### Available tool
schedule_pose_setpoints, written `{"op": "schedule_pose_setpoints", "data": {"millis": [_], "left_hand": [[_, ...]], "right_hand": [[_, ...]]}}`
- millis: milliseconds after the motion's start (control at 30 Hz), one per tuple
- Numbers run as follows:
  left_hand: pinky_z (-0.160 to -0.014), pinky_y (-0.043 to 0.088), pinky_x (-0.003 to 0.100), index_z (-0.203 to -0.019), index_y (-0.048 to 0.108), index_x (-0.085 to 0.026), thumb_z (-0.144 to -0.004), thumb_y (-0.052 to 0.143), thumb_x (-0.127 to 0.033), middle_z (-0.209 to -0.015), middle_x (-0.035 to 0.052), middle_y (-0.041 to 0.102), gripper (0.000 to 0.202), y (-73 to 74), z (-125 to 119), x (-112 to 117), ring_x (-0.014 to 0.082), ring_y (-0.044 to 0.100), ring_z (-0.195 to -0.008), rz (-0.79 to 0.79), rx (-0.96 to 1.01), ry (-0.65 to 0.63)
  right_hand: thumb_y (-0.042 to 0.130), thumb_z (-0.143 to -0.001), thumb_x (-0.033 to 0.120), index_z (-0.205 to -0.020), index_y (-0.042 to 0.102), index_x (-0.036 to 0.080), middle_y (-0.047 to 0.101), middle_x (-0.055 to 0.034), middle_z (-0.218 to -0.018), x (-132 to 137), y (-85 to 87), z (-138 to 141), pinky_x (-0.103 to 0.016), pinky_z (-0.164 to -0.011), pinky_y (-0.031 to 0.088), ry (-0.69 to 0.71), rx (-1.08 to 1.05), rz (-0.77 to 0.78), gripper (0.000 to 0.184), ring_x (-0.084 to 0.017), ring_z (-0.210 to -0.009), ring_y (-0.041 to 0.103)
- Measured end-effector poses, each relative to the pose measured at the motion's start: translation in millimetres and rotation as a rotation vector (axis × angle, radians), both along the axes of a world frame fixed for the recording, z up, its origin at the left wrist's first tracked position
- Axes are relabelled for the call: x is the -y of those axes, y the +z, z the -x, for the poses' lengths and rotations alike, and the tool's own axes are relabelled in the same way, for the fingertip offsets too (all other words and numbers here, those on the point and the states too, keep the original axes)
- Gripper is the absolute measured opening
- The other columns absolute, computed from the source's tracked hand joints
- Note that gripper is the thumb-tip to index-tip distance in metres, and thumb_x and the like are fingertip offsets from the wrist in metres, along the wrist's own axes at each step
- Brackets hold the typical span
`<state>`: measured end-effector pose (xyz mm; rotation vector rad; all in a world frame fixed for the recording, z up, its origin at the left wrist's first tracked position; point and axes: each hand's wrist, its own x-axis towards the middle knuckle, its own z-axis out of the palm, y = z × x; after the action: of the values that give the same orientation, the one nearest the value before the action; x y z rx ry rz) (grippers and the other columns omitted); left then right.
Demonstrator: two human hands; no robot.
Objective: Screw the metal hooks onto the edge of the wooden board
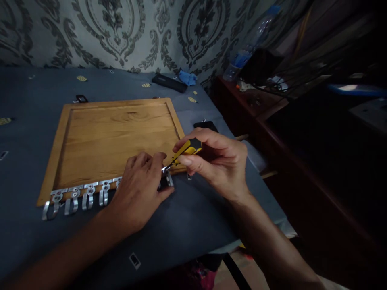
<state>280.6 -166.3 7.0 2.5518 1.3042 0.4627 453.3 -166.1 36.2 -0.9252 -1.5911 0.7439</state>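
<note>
My right hand (216, 163) grips the handle of a yellow and black screwdriver (186, 152). The screwdriver slants down to the left, its tip at a small metal hook (169, 179) on the front edge of a framed wooden board (121, 135). My left hand (137, 191) is closed over that edge, fingers on top and thumb below, holding the metal hook rail (83, 187) by the tip. Several silver hooks (87, 199) hang in a row left of this hand. It hides the middle of the row.
The board lies on a blue-grey cloth (196, 217). A dark case (169, 83) and a crumpled blue cloth (187, 77) lie behind it, a black flat object (205, 127) to its right. On a brown ledge (250, 106) stands a plastic bottle (242, 60) near loose cables.
</note>
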Motion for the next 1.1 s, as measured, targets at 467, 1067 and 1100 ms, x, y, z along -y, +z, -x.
{"op": "schedule_pose_setpoints", "data": {"millis": [467,1067,1100], "left_hand": [[-0.086,0.045,0.044,-0.114,0.048,-0.020,-0.074,0.079,-0.023,-0.101,0.0064,0.066,0.051,2.8,0.6,-0.7,0.0298,0.056,-0.101,0.064,0.016,0.007],[-0.086,0.046,0.046,-0.113,0.049,-0.020,-0.075,0.078,-0.023,-0.104,0.0072,0.067,0.048,4.1,-0.7,-0.4,0.0312,0.058,-0.102,0.054,-0.003,0.016],[-0.086,0.046,0.046,-0.114,0.048,-0.020,-0.075,0.077,-0.023,-0.104,0.0073,0.067,0.048,4.0,-0.8,-0.3,0.0312,0.058,-0.102,0.050,-0.004,0.016]], "right_hand": [[0.064,-0.091,0.029,-0.103,0.066,0.029,0.067,-0.0012,-0.089,10.8,-8.8,5.6,-0.030,-0.052,0.053,-0.335,0.015,-0.344,0.012,-0.015,-0.065,0.064],[0.066,-0.089,0.023,-0.093,0.065,0.023,0.062,-0.0006,-0.083,4.4,-19.8,6.9,-0.027,-0.053,0.047,-0.226,-0.014,-0.194,0.004,-0.011,-0.059,0.055],[0.066,-0.089,0.023,-0.092,0.065,0.023,0.063,-0.0007,-0.083,4.2,-20.3,7.0,-0.027,-0.053,0.047,-0.232,-0.009,-0.185,0.004,-0.011,-0.059,0.055]]}}
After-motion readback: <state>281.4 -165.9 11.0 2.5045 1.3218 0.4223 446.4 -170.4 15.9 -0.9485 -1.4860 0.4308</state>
